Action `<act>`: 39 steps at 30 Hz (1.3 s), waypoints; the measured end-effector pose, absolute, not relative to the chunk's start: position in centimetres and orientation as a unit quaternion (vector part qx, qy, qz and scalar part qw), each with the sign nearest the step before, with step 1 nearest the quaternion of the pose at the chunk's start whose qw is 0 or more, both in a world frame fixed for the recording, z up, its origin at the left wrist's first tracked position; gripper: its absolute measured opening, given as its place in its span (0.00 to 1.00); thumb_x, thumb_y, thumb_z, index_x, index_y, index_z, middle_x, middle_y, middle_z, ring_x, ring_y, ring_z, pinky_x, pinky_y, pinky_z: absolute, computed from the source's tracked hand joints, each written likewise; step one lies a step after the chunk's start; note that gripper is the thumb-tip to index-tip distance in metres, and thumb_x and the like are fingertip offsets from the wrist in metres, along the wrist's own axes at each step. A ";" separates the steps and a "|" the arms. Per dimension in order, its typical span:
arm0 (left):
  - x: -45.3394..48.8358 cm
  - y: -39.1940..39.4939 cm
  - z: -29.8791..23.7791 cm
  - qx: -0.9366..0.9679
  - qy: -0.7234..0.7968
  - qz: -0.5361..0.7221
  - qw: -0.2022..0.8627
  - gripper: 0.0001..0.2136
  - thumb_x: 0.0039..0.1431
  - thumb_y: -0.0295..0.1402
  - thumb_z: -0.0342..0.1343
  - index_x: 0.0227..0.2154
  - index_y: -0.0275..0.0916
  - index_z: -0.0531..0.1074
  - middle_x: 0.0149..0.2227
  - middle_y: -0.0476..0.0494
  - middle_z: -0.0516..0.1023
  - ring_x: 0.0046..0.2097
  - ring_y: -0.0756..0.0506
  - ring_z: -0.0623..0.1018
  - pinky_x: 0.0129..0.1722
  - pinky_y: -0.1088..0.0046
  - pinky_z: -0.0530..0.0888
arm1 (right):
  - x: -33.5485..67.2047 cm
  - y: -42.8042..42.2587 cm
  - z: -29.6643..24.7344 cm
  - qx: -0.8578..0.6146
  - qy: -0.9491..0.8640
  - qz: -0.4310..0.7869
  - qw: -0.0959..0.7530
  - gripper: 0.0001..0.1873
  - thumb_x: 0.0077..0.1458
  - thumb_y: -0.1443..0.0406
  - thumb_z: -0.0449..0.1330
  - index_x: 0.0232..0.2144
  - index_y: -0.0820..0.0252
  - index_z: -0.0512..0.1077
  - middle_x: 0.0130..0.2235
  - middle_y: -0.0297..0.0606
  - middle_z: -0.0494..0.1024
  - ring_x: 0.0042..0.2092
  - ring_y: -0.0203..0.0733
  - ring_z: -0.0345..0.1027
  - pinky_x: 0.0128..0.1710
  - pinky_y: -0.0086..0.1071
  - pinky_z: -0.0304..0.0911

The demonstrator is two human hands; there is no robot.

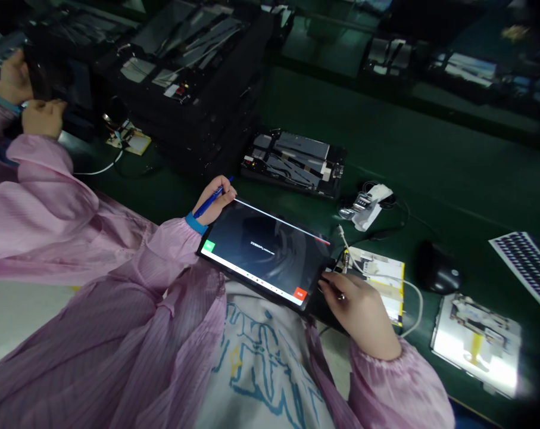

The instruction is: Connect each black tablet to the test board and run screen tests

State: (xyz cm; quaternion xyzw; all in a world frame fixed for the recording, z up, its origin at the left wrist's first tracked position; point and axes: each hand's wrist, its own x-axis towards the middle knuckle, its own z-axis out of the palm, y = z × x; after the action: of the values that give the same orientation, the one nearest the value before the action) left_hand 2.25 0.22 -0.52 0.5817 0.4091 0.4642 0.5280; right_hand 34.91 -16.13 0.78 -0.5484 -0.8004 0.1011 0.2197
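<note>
A tablet [265, 250] lies tilted in front of my body, its screen lit dark with a green button on the left and a red one on the right. My left hand [214, 199] grips its upper left corner, and a blue pen [209, 201] is tucked between the fingers. At the tablet's right edge, my right hand [356, 304] is closed in a pinch; what sits between its fingertips is small and mostly hidden. Beside that hand lie a yellow-edged battery board [388, 268] and a white cable [416, 316].
A tall stack of opened tablets [198, 113] stands at the back left. One opened tablet [294, 161] lies ahead of me. Rightward are bundled wires [365, 205], a black mouse [438, 268], a silver panel [477, 342] and a label sheet [526, 262]. A co-worker's hands [41, 116] are at far left.
</note>
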 end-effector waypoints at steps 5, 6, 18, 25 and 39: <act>2.1 0.3 -0.8 0.581 0.409 0.465 0.527 0.25 0.46 0.55 0.62 0.27 0.41 0.57 0.27 0.50 0.69 0.28 0.51 0.65 0.29 0.70 0.60 | 34.4 -16.1 1.1 -0.549 -0.808 0.075 0.199 0.11 0.59 0.64 0.53 0.35 0.61 0.74 0.30 0.42 0.79 0.29 0.42 0.71 0.29 0.34 0.65; 2.0 0.4 -1.0 0.580 0.408 0.466 0.529 0.24 0.46 0.54 0.63 0.27 0.41 0.58 0.27 0.50 0.69 0.28 0.50 0.65 0.29 0.69 0.60 | 34.2 -16.1 1.1 -0.554 -0.808 0.064 0.191 0.11 0.59 0.64 0.53 0.35 0.61 0.74 0.28 0.41 0.78 0.27 0.42 0.70 0.28 0.34 0.64; 2.3 0.3 -0.8 0.584 0.410 0.466 0.523 0.26 0.44 0.56 0.63 0.27 0.40 0.58 0.27 0.50 0.70 0.29 0.51 0.66 0.30 0.71 0.62 | 31.4 -11.5 4.0 -0.598 -0.636 0.224 0.433 0.33 0.60 0.57 0.54 0.64 0.59 0.51 0.51 0.52 0.75 0.50 0.50 0.73 0.43 0.43 0.71; 2.4 -0.2 -0.6 0.589 0.417 0.468 0.511 0.27 0.43 0.58 0.62 0.26 0.39 0.59 0.26 0.50 0.69 0.27 0.51 0.66 0.28 0.73 0.61 | 17.7 -14.7 3.7 -0.333 -0.904 0.177 0.202 0.32 0.60 0.58 0.55 0.63 0.63 0.55 0.60 0.49 0.68 0.66 0.54 0.51 0.65 0.65 0.29; 2.3 -0.2 -0.6 0.599 0.436 0.459 0.491 0.26 0.47 0.59 0.58 0.27 0.39 0.59 0.25 0.50 0.66 0.26 0.51 0.63 0.27 0.71 0.59 | 24.6 -19.5 1.5 -0.559 -0.803 -0.013 0.206 0.25 0.52 0.59 0.63 0.52 0.58 0.67 0.57 0.54 0.69 0.65 0.70 0.47 0.56 0.76 0.35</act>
State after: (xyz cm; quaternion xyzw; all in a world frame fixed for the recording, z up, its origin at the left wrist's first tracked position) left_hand 2.33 -0.19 -0.64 0.5988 0.4359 0.4588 0.4908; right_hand 24.59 -19.50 1.46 -0.5590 -0.8031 -0.0125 0.2061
